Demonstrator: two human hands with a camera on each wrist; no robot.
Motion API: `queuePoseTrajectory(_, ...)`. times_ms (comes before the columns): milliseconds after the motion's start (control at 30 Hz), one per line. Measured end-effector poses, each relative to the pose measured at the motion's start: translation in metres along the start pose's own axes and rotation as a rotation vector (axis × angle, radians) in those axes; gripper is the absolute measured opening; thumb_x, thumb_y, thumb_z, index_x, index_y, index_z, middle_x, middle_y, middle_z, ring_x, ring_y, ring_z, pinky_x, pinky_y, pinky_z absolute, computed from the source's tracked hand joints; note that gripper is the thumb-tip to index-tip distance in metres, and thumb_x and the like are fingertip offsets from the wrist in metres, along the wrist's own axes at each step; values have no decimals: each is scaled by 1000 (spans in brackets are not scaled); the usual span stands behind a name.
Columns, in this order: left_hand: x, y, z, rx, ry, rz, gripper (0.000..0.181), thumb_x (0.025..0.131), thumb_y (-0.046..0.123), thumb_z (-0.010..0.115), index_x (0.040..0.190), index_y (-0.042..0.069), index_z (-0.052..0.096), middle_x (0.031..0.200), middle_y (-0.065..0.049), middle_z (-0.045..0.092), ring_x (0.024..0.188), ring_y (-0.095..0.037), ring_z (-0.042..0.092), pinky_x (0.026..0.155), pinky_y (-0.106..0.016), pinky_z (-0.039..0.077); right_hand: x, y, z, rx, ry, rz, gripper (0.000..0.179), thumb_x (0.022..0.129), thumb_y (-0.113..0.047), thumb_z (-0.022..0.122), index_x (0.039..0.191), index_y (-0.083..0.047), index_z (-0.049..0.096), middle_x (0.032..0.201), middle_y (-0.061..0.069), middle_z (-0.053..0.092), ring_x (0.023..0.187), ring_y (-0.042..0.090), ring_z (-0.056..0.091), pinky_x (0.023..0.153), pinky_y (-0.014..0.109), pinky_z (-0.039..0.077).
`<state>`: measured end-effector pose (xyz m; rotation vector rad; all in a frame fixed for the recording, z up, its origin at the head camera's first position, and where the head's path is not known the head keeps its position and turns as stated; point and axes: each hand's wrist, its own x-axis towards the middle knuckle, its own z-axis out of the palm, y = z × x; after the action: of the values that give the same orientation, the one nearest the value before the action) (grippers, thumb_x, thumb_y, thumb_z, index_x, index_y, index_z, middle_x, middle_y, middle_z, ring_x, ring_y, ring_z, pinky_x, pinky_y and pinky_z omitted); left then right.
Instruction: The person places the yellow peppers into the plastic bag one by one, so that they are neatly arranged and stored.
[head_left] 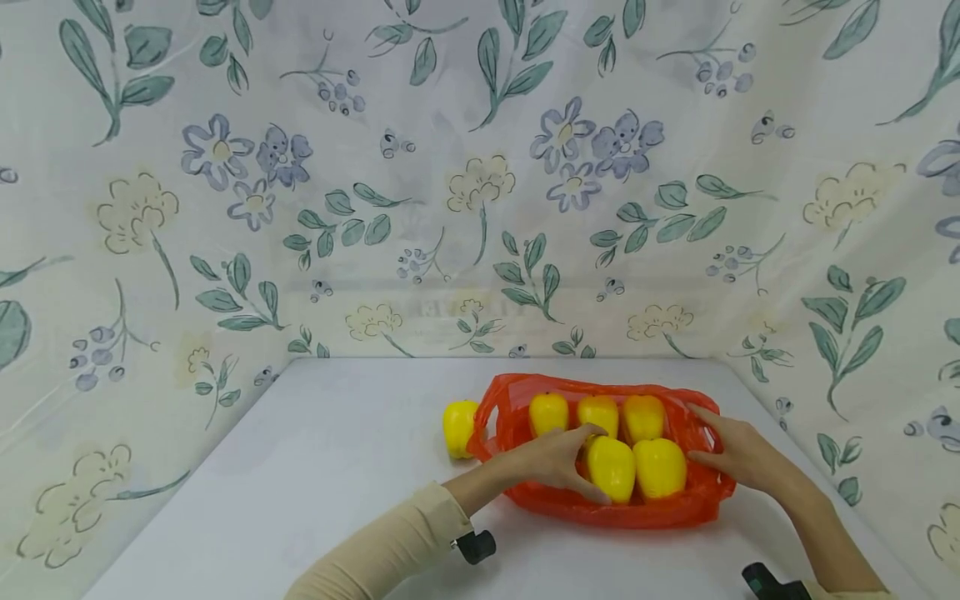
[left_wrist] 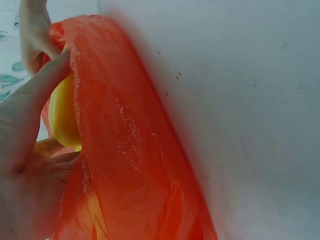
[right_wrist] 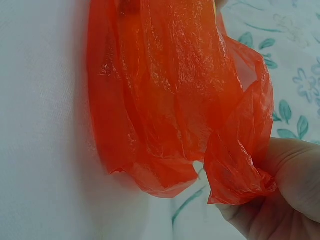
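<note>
A red plastic bag lies spread open on the white table, with several yellow apples inside it. My left hand reaches over the bag's left side and grips the front-left apple, thumb in front and fingers behind. In the left wrist view, that apple shows between the thumb and fingers, partly behind the red film. At the bag's right end, my right hand holds the bag's edge; the right wrist view shows the bunched plastic pinched by the hand. Another apple sits just right of the gripped one.
One yellow apple stands on the table outside the bag, by its left handle. The white tabletop extends to the left. Floral-patterned cloth hangs behind the table and along both sides.
</note>
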<state>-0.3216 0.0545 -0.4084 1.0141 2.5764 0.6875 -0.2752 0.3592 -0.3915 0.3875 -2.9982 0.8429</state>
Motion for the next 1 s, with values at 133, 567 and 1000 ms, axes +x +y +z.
queuePoseTrajectory(133,1,1,2,8,12,-27,82,75,52,80,142,36,36,128,10,54,111,-8,50,89,-26,54,1,0,0,-1,3,4,78,84,-22,75,144,8,35,120,30,60,85,18,61,64,29,60)
queuePoseTrajectory(567,-2,-3,3,43,17,-7,90,77,57,76,149,36,27,136,6,52,114,-12,51,95,-31,53,2,0,-2,-23,7,4,78,84,-21,76,144,9,36,117,29,61,84,19,60,65,29,61)
queuePoseTrajectory(1000,-50,-1,-53,-22,137,81,78,82,56,72,147,35,34,139,-2,58,128,-16,55,95,-35,55,6,3,-6,-2,-9,1,78,84,-20,75,144,9,35,115,28,62,80,16,59,63,27,60)
